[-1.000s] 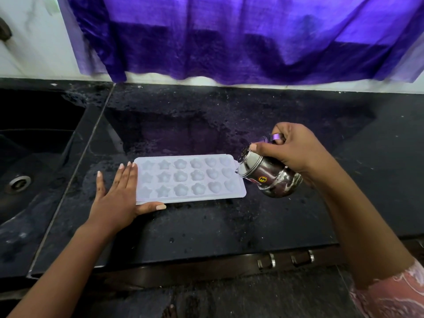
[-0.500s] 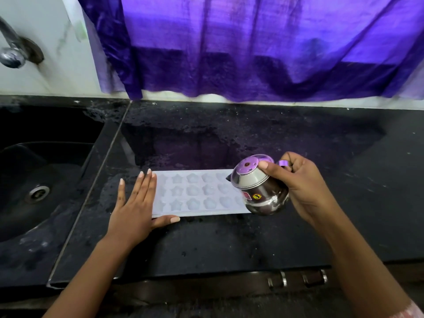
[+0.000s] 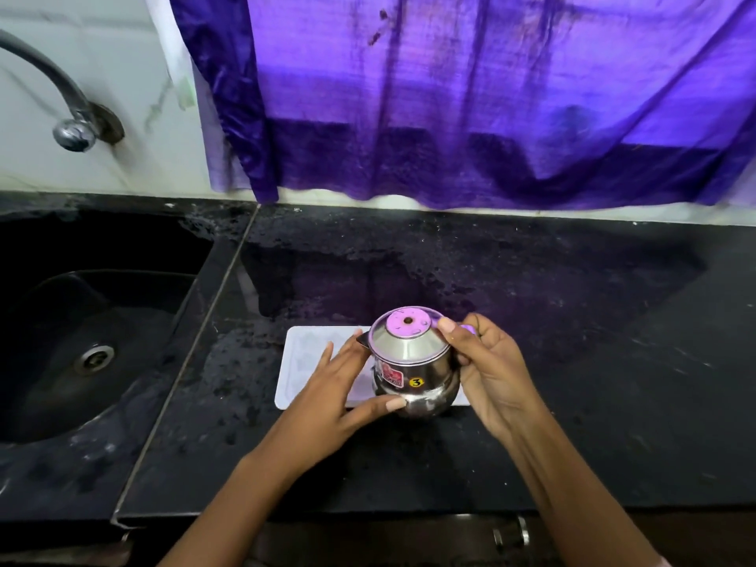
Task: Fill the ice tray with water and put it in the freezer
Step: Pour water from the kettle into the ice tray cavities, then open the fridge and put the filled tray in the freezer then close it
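A white ice tray (image 3: 304, 360) with shaped cups lies flat on the black countertop (image 3: 593, 382); my hands and the pot cover its middle and right part. A small steel pot (image 3: 411, 366) with a purple lid knob and a short spout stands upright just over the tray. My right hand (image 3: 493, 376) grips the pot by its handle side, with the thumb on the lid's rim. My left hand (image 3: 329, 403) lies with straight fingers against the pot's left side, and its thumb touches the lower front. Whether the cups hold water cannot be seen.
A dark sink (image 3: 88, 349) with a drain is sunk into the counter at the left, under a metal tap (image 3: 71, 124) on the white wall. A purple curtain (image 3: 470, 116) hangs behind the counter. Metal drawer handles (image 3: 511, 536) show below the front edge.
The pot has gone from tilted over the tray's right end to upright over its middle. My left hand left the tray's left end and now touches the pot. The camera tilted up.
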Demonstrator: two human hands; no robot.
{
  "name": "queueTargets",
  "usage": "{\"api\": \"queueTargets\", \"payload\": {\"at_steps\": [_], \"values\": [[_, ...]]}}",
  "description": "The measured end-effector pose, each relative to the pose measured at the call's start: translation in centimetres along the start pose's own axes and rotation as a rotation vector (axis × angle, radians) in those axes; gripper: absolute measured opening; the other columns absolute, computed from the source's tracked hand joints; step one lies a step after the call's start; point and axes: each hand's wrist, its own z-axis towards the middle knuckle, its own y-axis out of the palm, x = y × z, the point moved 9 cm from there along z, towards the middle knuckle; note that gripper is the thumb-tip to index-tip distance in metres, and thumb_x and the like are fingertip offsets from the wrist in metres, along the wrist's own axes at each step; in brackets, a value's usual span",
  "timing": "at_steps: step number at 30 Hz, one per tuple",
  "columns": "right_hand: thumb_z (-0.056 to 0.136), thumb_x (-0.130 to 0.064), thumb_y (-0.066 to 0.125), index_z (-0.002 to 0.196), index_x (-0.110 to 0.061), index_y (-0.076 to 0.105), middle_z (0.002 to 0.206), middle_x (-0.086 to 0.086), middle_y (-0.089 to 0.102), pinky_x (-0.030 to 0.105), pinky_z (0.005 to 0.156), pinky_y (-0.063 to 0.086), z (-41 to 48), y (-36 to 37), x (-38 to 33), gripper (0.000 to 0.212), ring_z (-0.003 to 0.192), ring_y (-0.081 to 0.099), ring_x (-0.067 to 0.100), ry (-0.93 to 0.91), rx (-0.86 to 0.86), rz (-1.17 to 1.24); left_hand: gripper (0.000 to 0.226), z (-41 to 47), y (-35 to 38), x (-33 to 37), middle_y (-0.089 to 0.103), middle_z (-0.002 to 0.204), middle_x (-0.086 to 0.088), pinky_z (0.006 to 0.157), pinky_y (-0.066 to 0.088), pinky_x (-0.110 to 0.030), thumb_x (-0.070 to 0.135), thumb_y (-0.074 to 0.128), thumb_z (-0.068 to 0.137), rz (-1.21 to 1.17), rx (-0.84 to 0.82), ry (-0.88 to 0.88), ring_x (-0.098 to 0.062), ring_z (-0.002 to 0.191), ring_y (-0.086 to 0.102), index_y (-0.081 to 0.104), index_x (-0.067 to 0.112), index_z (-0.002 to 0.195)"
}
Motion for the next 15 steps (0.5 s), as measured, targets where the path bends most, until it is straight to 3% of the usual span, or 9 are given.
{"api": "queueTargets", "payload": {"at_steps": [2, 5, 10, 13, 15], "values": [[0.068, -0.023, 0.071, 0.057, -0.019, 0.039, 0.054, -0.005, 0.043, 0.012, 0.053, 0.038, -0.2, 0.4, 0.1, 0.035, 0.053, 0.04, 0.003, 0.0, 0.016, 0.043, 0.063, -0.2, -0.4, 0.3, 0.022, 0.13, 0.054, 0.106, 0.004, -0.003, 0.07, 0.046, 0.075, -0.149, 0.028, -0.038, 0.027, 0.125, 0.013, 0.022, 0.053, 0.131], [0.083, -0.015, 0.055, 0.061, -0.017, 0.039, 0.049, -0.012, 0.039, 0.011, 0.051, 0.036, -0.3, 0.9, 0.3, 0.027, 0.048, 0.036, 0.002, -0.003, 0.035, 0.095, 0.058, -0.5, -0.7, -0.4, 0.047, 0.126, 0.038, 0.096, 0.029, -0.005, 0.061, 0.054, 0.075, -0.311, 0.084, -0.092, 0.013, 0.121, 0.041, 0.036, 0.048, 0.128], [0.092, -0.019, 0.048, 0.063, -0.019, 0.039, 0.059, -0.009, 0.042, 0.019, 0.067, 0.038, 0.0, 1.8, 1.1, 0.031, 0.062, 0.04, 0.005, 0.005, 0.073, -0.06, 0.057, -0.7, -0.7, -2.1, 0.057, 0.121, 0.025, 0.096, 0.039, -0.021, 0.05, 0.061, 0.07, -0.456, 0.198, -0.143, 0.004, 0.118, 0.05, 0.046, 0.037, 0.124], [0.095, -0.026, 0.045, 0.066, -0.025, 0.045, 0.072, -0.004, 0.047, 0.029, 0.077, 0.037, 0.4, 1.9, 1.6, 0.029, 0.076, 0.042, 0.011, -0.013, 0.116, -0.173, 0.069, -0.3, -0.9, -2.5, 0.055, 0.121, 0.031, 0.096, 0.039, -0.016, 0.05, 0.06, 0.07, -0.465, 0.231, -0.161, 0.008, 0.118, 0.047, 0.036, 0.035, 0.133], [0.096, -0.028, 0.042, 0.076, -0.023, 0.047, 0.079, -0.002, 0.049, 0.029, 0.08, 0.039, 0.6, 2.0, 1.9, 0.022, 0.08, 0.044, 0.012, -0.035, 0.133, -0.226, 0.087, 0.0, -0.9, -2.7, 0.045, 0.125, 0.035, 0.094, 0.032, -0.005, 0.053, 0.059, 0.071, -0.469, 0.237, -0.173, 0.015, 0.12, 0.04, 0.013, 0.036, 0.143]]}}
